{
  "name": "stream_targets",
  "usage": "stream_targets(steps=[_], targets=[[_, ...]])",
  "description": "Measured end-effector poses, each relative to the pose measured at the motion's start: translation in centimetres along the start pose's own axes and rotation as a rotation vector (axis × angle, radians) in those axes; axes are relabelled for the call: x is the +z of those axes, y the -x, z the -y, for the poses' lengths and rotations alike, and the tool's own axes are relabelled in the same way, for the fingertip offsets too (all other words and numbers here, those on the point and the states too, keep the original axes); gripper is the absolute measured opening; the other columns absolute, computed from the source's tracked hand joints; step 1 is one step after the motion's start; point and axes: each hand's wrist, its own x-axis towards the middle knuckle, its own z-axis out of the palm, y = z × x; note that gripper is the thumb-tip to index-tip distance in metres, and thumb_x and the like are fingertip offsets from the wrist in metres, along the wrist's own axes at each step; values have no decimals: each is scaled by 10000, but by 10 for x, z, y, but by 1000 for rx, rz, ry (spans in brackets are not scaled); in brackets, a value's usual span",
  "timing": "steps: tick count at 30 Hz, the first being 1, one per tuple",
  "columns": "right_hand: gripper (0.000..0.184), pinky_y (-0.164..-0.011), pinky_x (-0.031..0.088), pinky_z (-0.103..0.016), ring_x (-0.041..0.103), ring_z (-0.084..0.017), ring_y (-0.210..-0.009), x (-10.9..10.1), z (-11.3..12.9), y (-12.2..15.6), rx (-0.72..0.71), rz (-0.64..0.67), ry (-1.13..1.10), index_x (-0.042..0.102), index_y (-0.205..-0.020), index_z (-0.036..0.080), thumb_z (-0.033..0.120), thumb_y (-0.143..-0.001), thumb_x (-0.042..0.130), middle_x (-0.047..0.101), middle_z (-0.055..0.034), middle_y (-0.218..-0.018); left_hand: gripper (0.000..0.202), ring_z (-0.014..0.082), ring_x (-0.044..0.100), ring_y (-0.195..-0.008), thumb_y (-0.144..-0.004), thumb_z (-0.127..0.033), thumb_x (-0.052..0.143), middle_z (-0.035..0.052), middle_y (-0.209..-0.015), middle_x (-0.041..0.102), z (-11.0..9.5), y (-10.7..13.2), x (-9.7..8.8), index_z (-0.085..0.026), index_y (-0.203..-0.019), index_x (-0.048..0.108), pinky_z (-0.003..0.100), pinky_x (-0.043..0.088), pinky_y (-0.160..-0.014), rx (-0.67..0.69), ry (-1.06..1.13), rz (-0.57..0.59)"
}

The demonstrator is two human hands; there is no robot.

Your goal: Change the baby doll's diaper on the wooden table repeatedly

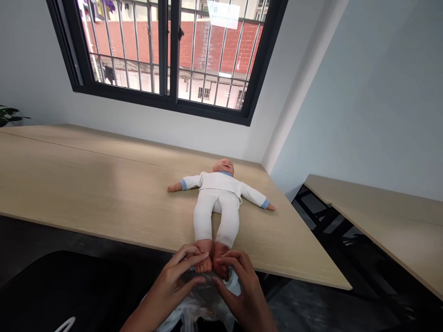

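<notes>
A baby doll [218, 203] in a white suit with blue cuffs lies on its back on a long wooden table [86, 184], arms spread, feet over the near edge. My left hand [176, 276] curls its fingers around the doll's left-side foot. My right hand [238, 283] pinches at the other foot. Both hands also touch a thin, clear plastic piece [204, 299] just below the feet; what it is I cannot make out.
A barred window [169, 50] fills the wall behind the table. A second wooden table [387, 221] stands to the right across a dark gap. A dark chair back [62, 286] sits at the lower left. A plant leaf [8, 115] shows at the far left.
</notes>
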Motion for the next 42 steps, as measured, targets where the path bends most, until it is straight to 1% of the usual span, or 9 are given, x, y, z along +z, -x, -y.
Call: stream_targets(steps=[6,12,16,20,25,32,38,40,42], targets=[[253,-791,546,-301,585,-195,-949,4,3,1,0,-46,-4,660,-925,205,394,-760,690,563,-87,-920,320,116,577,-1099,-868,-222,593,19,-1146,590,-2,1,2,-329,-1168,628,183,448,-950,15,-34,-10],[125,-845,552,-306,583,-178,-1030,6,2,9,12,22,-18,644,-956,225,254,-841,604,558,-87,-1010,263,83,608,-1002,-871,-205,595,-3,-1049,612,-5,1,0,-306,-1111,633,145,475,-882,105,-86,-67],[143,-865,552,-306,576,-173,-1065,4,2,11,2,23,6,629,-988,227,223,-850,593,572,-83,-1045,313,115,570,-1075,-864,-246,611,23,-1107,609,-8,1,-4,-256,-1176,587,177,467,-902,254,-338,-138],[226,-935,527,-326,558,-171,-1125,0,6,8,-70,-8,66,611,-1075,236,185,-857,579,600,-63,-1107,538,247,348,-1329,-854,-329,620,38,-1388,499,-17,4,-7,-260,-1366,468,396,192,-1146,459,-900,-138],[326,-979,508,-334,539,-168,-1176,-4,13,4,-115,-23,65,570,-1183,226,138,-871,540,602,-61,-1176,605,323,228,-1385,-861,-445,572,16,-1459,432,-27,6,-8,-305,-1422,393,550,-28,-1131,451,-1156,-121],[407,-988,507,-354,531,-187,-1200,-8,21,5,-120,-57,-69,550,-1232,222,68,-856,524,604,-71,-1178,620,293,244,-1407,-851,-434,590,35,-1408,494,-36,8,-10,-296,-1422,390,519,-36,-1139,501,-1135,-156],[389,-933,535,-317,591,-175,-1113,-14,32,1,-135,-91,-131,583,-1178,233,45,-841,534,637,-58,-1106,618,275,464,-1283,-825,-441,629,40,-1373,530,-50,9,-11,-312,-1397,432,456,-34,-1154,523,-1046,-192],[349,-889,553,-302,624,-173,-1050,-18,35,1,-133,-101,-181,603,-1144,226,58,-846,533,655,-64,-1061,556,228,550,-1201,-826,-429,632,28,-1299,598,-54,15,-13,-300,-1350,499,357,155,-1157,452,-814,-138],[279,-838,568,-316,659,-175,-953,-25,37,3,-141,-128,-292,607,-1123,233,128,-880,516,678,-67,-982,362,186,656,-1009,-838,-423,610,-7,-1096,705,-57,23,-16,-325,-1185,641,269,438,-975,284,-482,21]])
